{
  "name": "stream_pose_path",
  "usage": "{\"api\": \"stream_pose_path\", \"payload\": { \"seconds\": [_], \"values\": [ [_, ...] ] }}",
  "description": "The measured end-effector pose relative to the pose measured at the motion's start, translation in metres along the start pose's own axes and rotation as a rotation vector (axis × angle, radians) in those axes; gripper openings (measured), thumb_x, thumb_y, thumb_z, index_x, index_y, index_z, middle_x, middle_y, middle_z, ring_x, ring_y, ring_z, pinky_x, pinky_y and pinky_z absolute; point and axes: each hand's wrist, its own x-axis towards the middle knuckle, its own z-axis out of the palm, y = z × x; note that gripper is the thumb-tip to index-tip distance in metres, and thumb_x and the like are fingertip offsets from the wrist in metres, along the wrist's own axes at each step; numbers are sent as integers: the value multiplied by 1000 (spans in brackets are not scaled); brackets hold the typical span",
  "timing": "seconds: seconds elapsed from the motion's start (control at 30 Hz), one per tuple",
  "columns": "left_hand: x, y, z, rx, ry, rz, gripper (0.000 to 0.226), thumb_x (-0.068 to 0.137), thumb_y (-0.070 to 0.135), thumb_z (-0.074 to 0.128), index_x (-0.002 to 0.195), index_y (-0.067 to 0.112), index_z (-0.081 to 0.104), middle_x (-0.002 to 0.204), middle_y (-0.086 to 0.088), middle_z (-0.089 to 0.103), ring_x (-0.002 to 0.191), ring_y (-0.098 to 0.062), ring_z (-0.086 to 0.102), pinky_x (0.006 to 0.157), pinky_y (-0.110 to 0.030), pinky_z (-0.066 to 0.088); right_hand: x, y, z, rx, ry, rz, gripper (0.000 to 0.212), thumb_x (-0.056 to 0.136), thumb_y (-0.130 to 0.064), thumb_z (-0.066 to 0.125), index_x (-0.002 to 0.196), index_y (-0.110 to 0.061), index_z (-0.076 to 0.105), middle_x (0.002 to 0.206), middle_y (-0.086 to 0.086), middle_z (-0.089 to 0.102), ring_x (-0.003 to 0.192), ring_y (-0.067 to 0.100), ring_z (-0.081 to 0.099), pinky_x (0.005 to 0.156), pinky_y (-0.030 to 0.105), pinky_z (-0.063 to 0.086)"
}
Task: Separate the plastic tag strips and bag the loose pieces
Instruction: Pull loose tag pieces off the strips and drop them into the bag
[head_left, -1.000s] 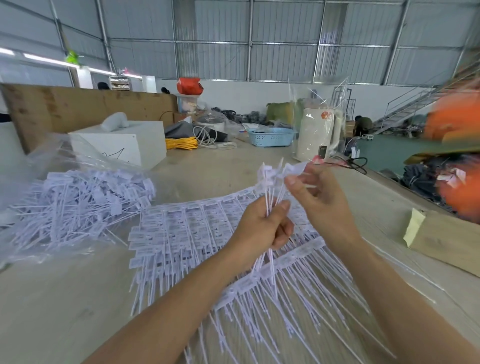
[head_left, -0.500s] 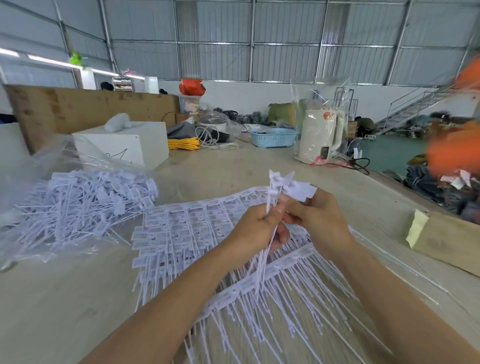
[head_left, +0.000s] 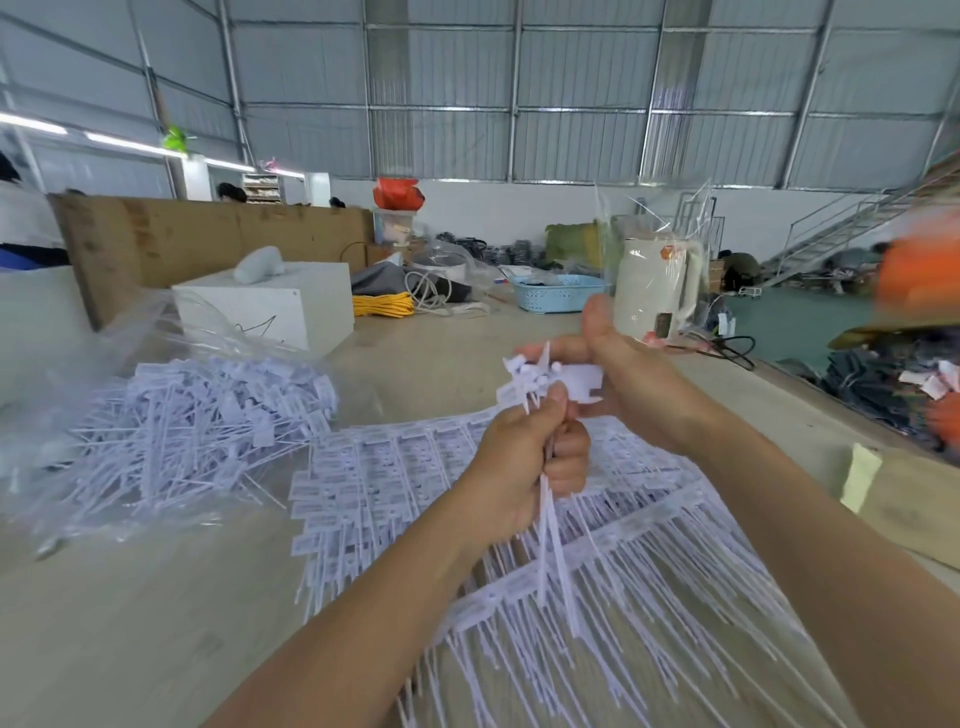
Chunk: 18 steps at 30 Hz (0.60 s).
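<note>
At far left, a clear plastic bag (head_left: 171, 332) lies open on the table (head_left: 130, 623), holding a heap of loose tags (head_left: 197, 426). Behind it stand a white box (head_left: 270, 306) and a brown board (head_left: 208, 234). At centre, joined tag strips (head_left: 395, 483) lie flat on the table, their thin tails fanning toward the viewer. Above them, the left hand (head_left: 524, 467) is curled into a fist around a small bundle of separated tags (head_left: 540, 384), heads up and tails hanging below the fist. The right hand (head_left: 628, 384), just beside it, pinches a tag head at the top of the bundle, thumb raised. Farther back, a blue basket (head_left: 556, 293) and a cream kettle (head_left: 657, 280) wrapped in plastic stand on the table.
</note>
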Motion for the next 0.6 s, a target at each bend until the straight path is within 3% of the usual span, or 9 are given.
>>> {"api": "stream_pose_path", "payload": {
  "seconds": [0.1,0.13,0.23,0.33,0.43,0.53,0.6],
  "values": [
    [0,3,-9,-88,-10,-89,33,97,33,41,71,14,43,44,6,33,32,-4,24,33,-14,21,10,-1,8,-54,87,-18,70,70,-81,16,95,-45,71,111,-18,66,104,2,57,104,47,37],
    [-1,4,-12,-102,-16,-116,32,96,33,41,71,14,44,45,6,33,32,-3,25,33,-13,21,13,1,11,-70,76,-33,67,73,-79,15,94,-47,70,110,-20,67,104,2,57,104,45,37],
    [0,8,-20,-125,-8,-157,31,98,28,40,71,14,43,42,8,33,30,-2,27,31,-12,23,21,5,20,-98,-44,-17,72,76,-80,19,93,-36,74,108,-2,70,107,21,60,101,49,42],
    [2,13,-27,-136,15,-163,29,98,26,41,73,14,45,41,8,35,30,-1,28,30,-12,24,28,5,21,-57,-55,-1,78,68,-85,24,91,-32,75,102,-4,71,100,15,62,99,48,44],
    [2,14,-31,-125,26,-154,28,97,26,43,73,13,47,41,7,38,30,-1,31,30,-12,26,33,7,21,-90,-42,-2,72,69,-84,23,92,-39,74,107,-9,69,108,13,60,102,50,41],
    [3,12,-31,-74,36,-155,29,97,26,45,71,13,49,41,7,40,31,-3,33,31,-13,29,32,10,21,-127,-62,-3,70,71,-81,25,89,-36,75,100,-9,72,105,11,62,98,42,45],
    [2,10,-29,-42,36,-143,31,97,23,47,68,13,53,43,6,41,32,-3,34,32,-13,29,29,10,19,-123,-49,-21,65,74,-75,32,89,-29,76,93,-9,73,94,5,64,86,28,49]
  ]
}}
